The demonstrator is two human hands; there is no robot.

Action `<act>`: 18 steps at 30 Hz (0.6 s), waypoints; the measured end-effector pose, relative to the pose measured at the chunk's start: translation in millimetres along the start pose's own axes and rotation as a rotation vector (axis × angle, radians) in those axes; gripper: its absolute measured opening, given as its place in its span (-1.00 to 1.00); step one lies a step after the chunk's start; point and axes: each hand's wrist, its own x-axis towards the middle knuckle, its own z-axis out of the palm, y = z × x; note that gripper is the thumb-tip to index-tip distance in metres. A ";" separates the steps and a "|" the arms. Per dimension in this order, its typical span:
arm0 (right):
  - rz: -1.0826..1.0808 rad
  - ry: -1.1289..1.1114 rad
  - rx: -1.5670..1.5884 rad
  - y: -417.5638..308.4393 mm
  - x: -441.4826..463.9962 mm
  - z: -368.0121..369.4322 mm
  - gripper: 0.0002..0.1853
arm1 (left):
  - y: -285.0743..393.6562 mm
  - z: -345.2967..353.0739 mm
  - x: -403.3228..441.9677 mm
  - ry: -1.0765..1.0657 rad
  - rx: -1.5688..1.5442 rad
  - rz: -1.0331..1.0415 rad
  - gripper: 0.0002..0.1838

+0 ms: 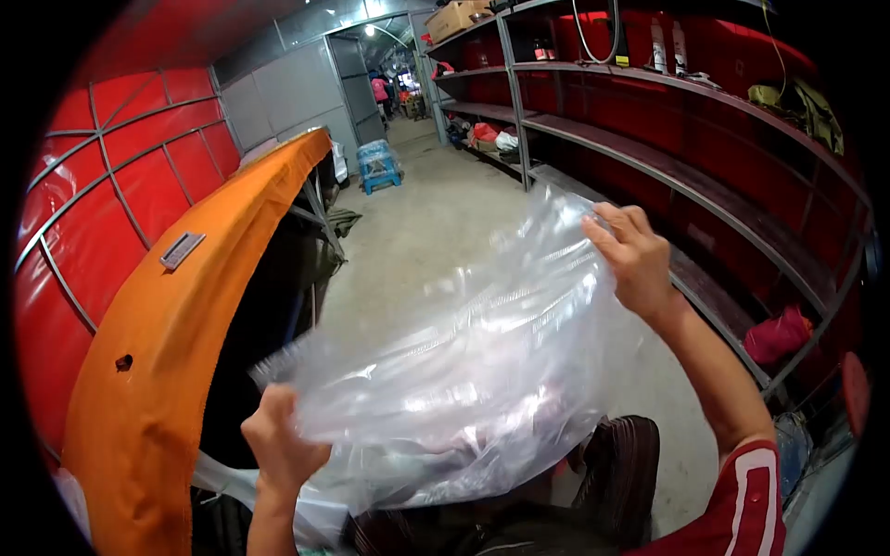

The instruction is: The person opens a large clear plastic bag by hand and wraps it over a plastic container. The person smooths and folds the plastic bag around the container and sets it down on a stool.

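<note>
While my left hand was down at 7 o'clock, closed on one edge of a big clear bag, my right hand was over at 3 o'clock with thumb and fingers pinched on its other upper corner. So the bag was stretched between the two, touching both: it ran off toward 2 o'clock from the left hand and sagged toward 8 o'clock from the right. Its middle hung around 6 o'clock, above my lap. Some pinkish, pale stuff showed low in it, but it was too blurry to tell if that was inside or just showing through.

As for other containers, a cardboard box sat up top at 12 o'clock on the shelves, contents too small to make out, and two white bottles stood upright around 1 o'clock. The orange cloth was at 9 o'clock, blue stool on the floor at 11.
</note>
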 end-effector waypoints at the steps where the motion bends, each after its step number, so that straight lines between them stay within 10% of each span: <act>1: -0.076 -0.187 0.025 11.2 -9.9 11.8 -0.92 | -8.2 12.0 -4.4 -0.118 0.172 0.026 -0.50; 2: -0.156 -0.362 0.044 17.0 -16.0 18.6 -0.94 | -18.3 21.4 -11.1 -0.341 0.299 -0.019 -0.49; 7: -0.158 0.063 0.191 7.9 -5.1 -3.6 -0.99 | -14.5 5.2 13.2 -0.027 -0.006 -0.139 -0.39; 9: -0.109 -0.500 0.202 12.5 -15.5 -3.3 -0.96 | -27.9 18.8 13.2 -0.057 0.123 0.020 -0.35; 14: 0.068 -0.758 0.497 18.0 -37.9 -28.8 -0.81 | -3.1 -1.5 5.6 -0.123 0.104 0.028 -0.45; 16: 0.182 -1.205 0.697 20.7 -57.4 -38.0 -0.73 | -10.7 -2.1 -22.1 -0.966 0.351 -0.001 -0.80; 18: 0.321 -1.520 0.834 16.4 -72.1 -35.4 -0.70 | -22.3 9.2 -43.8 -1.333 -0.067 -0.071 -0.88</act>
